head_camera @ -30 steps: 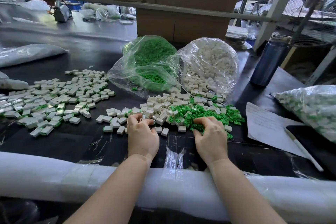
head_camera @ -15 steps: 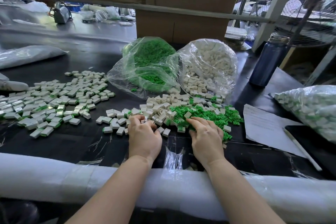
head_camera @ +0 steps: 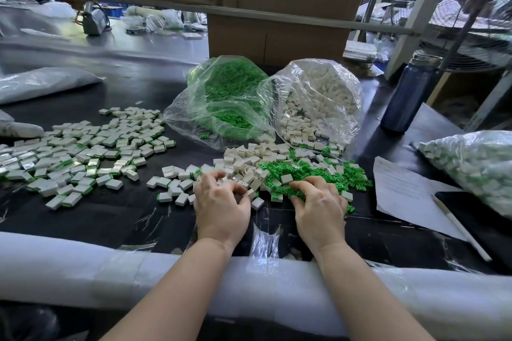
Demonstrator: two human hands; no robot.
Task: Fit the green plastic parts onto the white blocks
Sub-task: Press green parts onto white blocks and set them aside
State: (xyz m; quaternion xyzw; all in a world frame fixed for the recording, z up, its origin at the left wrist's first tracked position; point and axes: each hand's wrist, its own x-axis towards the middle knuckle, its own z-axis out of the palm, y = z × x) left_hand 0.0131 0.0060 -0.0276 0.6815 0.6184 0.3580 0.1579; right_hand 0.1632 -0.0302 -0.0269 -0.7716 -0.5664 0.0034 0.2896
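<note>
Head view: The loose pile of small green plastic parts (head_camera: pixel 310 174) lay on the black table (head_camera: pixel 110 210), its long axis running left to right, in front of the clear bag of white blocks (head_camera: pixel 318 102). Glossy rectangular white plastic blocks (head_camera: pixel 243 160) adjoined the pile's left side. The right hand (head_camera: pixel 318 205) rested curled on the green parts; the left hand (head_camera: pixel 221 202) curled over blocks. Whether either grasped a piece could not be determined.

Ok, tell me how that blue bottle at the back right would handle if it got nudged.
The blue bottle stands tall and narrow, so it would likely tip rather than slide. Its round body suggests it would then roll. It looks like metal, so probably stiff and not fragile.
</note>
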